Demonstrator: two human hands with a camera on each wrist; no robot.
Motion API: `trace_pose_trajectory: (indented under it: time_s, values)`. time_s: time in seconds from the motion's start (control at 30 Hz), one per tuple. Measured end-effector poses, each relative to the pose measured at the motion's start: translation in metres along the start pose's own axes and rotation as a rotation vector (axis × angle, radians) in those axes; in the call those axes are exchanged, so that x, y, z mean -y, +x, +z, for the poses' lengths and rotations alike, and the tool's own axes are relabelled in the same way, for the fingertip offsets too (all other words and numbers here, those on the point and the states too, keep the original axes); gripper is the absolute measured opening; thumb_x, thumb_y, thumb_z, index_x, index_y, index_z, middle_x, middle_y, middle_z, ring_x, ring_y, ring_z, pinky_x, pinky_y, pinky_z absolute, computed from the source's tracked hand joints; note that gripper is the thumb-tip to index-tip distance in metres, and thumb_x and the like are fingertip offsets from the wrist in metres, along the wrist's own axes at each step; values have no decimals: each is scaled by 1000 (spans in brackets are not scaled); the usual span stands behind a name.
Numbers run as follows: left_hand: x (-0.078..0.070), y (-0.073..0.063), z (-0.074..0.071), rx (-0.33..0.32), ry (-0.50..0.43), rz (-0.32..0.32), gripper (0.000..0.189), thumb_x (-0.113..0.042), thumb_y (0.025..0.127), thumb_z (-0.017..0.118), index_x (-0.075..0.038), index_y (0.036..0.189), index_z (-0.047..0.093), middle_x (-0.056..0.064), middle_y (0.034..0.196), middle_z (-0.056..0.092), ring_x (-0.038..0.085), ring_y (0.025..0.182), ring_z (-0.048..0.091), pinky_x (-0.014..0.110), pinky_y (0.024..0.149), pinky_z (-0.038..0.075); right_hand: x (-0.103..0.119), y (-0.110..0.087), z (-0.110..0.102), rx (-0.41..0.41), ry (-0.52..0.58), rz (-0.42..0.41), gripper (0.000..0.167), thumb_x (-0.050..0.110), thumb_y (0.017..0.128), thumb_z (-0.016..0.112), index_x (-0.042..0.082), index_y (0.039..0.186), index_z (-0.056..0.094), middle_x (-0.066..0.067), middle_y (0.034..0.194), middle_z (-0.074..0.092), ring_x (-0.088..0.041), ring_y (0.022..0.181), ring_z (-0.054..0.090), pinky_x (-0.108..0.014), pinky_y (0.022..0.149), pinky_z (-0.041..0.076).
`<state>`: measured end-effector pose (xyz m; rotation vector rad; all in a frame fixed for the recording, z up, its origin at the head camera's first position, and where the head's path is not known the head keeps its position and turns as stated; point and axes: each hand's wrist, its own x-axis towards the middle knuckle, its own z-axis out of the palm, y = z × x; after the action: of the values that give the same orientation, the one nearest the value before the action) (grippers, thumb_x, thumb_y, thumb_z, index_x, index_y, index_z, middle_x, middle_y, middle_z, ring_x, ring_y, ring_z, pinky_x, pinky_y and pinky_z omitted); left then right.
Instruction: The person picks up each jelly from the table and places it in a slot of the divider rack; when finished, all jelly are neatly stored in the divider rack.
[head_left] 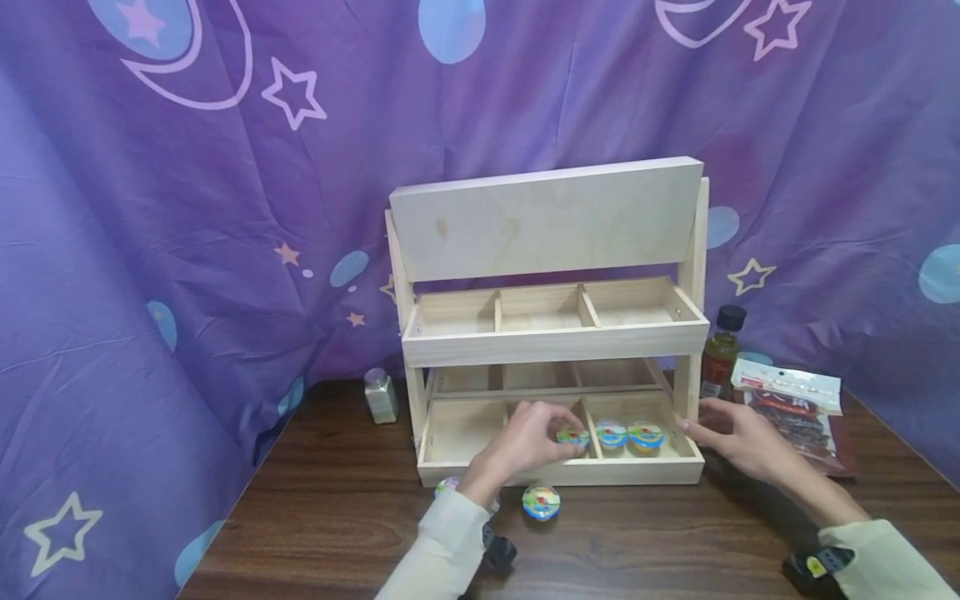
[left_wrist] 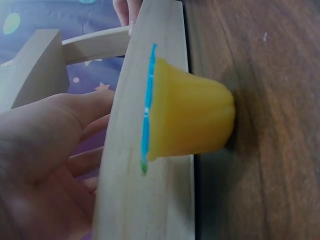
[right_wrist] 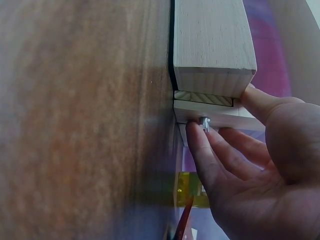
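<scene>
My left hand point(head_left: 525, 439) reaches into the middle compartment of the lower tray on a wooden two-tier rack point(head_left: 555, 346). Its thumb and fingers hold a jelly cup point(head_left: 573, 438) with a printed lid; the left wrist view hides that cup behind the tray's front board point(left_wrist: 145, 200). Two more jelly cups point(head_left: 646, 437) sit side by side in the right compartment. On the table, a yellow jelly cup point(left_wrist: 195, 112) with a blue rim stands before the tray. My right hand point(head_left: 742, 437) grips the rack's right side, thumb at the front corner, fingers point(right_wrist: 200, 150) near a bolt.
At least one more cup point(head_left: 447, 486) is partly hidden by the left wrist. A shaker jar point(head_left: 381, 397) stands left of the rack. Behind the right hand are a dark-capped bottle point(head_left: 722, 354) and a food packet point(head_left: 795, 417). A purple curtain point(head_left: 225, 250) hangs behind the wooden table point(head_left: 337, 517).
</scene>
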<state>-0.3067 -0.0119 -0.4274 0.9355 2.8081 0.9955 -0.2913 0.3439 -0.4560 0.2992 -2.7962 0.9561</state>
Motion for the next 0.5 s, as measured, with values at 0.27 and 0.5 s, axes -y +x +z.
trace_pose_trajectory:
  time_s: [0.27, 0.5]
  values:
    - [-5, -12, -9, -79, 66, 112, 25, -31, 97, 82, -20, 120, 80, -2, 135, 77, 21, 130, 70, 39, 114, 55, 3, 0, -1, 24, 2, 27, 59, 38, 105, 72, -11, 136, 64, -28, 118, 78, -42, 109, 77, -40, 87, 63]
    - [-2, -30, -14, -41, 6, 171, 23, -22, 98, 81, -18, 120, 79, 0, 123, 79, 17, 109, 75, 18, 91, 60, 3, -1, -1, 22, 6, 35, 62, 42, 105, 71, -12, 136, 63, -29, 118, 78, -43, 110, 77, -46, 88, 64]
